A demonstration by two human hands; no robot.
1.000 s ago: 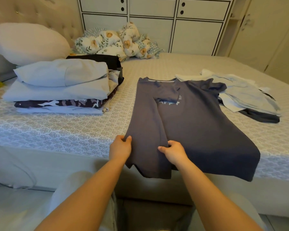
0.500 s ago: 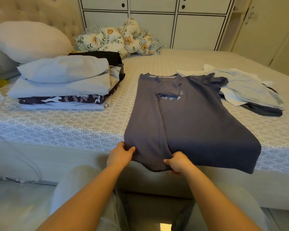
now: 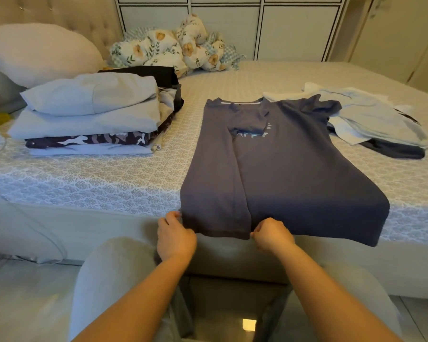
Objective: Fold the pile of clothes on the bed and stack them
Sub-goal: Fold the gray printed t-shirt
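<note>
I am in a bedroom of a home. In front of me is a wide bed [image 3: 109,183] with a patterned cover, a tufted headboard [image 3: 59,18] and a big pillow [image 3: 40,53]. Behind it stand white wardrobe doors [image 3: 232,28], and a flowered blanket [image 3: 173,50] lies bundled near them.

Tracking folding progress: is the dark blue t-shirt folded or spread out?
Partly folded: dark blue t-shirt has its left side and sleeve folded inward; the rest lies flat.
</note>
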